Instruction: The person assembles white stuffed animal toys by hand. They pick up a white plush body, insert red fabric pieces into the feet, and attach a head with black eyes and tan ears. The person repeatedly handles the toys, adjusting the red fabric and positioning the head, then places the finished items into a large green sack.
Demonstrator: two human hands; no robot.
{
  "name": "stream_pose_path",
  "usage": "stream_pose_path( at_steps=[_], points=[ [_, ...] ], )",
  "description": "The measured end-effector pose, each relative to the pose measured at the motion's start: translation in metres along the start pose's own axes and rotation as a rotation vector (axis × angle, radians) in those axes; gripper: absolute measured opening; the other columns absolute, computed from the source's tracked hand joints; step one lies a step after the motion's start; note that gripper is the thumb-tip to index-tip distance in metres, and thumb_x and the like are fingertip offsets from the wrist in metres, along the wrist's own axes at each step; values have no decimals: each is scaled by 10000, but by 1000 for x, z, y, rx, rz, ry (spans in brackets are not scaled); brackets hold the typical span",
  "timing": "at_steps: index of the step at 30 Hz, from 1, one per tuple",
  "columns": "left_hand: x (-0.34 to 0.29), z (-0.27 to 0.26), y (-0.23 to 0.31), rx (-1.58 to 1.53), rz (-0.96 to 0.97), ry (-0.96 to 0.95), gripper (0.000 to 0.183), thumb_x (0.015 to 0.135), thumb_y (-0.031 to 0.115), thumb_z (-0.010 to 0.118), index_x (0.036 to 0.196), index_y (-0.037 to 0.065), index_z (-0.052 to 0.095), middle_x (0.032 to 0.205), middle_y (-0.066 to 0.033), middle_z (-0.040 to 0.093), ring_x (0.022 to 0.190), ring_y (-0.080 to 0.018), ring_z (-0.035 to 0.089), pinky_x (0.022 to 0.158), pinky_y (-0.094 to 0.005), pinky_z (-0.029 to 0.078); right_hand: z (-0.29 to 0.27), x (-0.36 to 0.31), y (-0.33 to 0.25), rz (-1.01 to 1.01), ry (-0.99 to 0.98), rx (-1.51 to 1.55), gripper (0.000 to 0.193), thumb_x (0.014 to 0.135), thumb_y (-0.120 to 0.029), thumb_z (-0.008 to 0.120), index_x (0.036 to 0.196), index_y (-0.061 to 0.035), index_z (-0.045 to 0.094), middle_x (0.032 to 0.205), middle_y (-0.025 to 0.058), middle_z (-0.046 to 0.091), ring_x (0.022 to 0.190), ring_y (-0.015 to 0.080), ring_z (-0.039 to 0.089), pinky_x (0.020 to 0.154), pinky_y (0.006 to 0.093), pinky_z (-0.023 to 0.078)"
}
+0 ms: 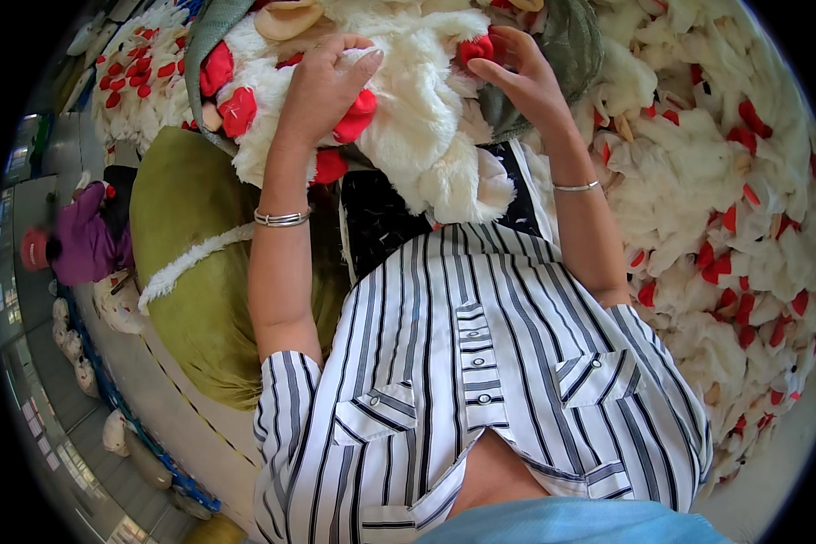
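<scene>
A white fluffy plush toy skin (417,109) with red patches lies across my lap and the mouth of a grey-green sack (567,54). My left hand (328,86) is closed on its white fur, thumb and fingers nearly together. At the far right of the fur, my right hand (528,80) has thumb and fingers curled around a red plush part (475,49). Whether that part belongs to the same skin is hard to tell. More red pieces (238,111) and a beige piece (286,20) show among the fur on the left.
A big heap of white and red plush skins (698,218) fills the right side. To my left stands a stuffed olive sack (204,299) with a white furry strip (195,260) across it. Another heap (145,68) lies far left, near a person in purple (91,231).
</scene>
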State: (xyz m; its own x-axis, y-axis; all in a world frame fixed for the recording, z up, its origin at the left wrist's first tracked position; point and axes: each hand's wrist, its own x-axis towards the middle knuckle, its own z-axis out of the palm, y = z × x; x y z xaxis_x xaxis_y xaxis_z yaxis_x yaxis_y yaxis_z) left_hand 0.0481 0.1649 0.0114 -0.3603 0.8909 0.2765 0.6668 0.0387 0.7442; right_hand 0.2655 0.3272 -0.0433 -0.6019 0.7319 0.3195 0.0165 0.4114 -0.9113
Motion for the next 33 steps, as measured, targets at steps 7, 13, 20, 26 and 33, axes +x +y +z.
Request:
stream_pose_path(
  at_steps=[7,13,20,26,33],
  points=[
    [-9,-10,-16,213,-19,-2,256,862,202,638,1026,6,627,979,-118,660,920,-260,622,853,-335,468,-5,13,12,45,178,4,301,873,-53,610,1165,14,582,1023,44,650,920,108,611,831,235,498],
    [-8,-11,20,277,209,153,173,856,142,635,976,17,635,978,-85,671,906,-208,619,828,-310,468,-23,9,-72,-105,172,400,211,917,-98,623,1095,5,580,991,44,646,872,79,604,770,212,498],
    [-11,9,112,-75,531,292,136,812,10,693,942,41,670,956,-36,666,812,-107,587,701,-217,450,-22,2,-111,-163,-131,602,266,907,-42,646,1141,11,531,1035,64,635,900,95,605,767,223,508],
    [-12,21,104,-170,414,279,252,808,0,720,1056,24,684,922,-10,616,804,-67,563,675,-211,450,-13,-6,-123,-191,-255,753,363,896,-17,648,1223,8,493,1113,76,615,963,105,594,823,232,489],
    [-10,27,94,-279,320,219,325,793,-5,733,1109,14,658,888,25,577,796,-48,515,658,-196,418,-15,-11,-132,-193,-286,481,378,858,47,637,1213,8,513,1011,28,593,887,74,557,766,209,452]
  ],
)
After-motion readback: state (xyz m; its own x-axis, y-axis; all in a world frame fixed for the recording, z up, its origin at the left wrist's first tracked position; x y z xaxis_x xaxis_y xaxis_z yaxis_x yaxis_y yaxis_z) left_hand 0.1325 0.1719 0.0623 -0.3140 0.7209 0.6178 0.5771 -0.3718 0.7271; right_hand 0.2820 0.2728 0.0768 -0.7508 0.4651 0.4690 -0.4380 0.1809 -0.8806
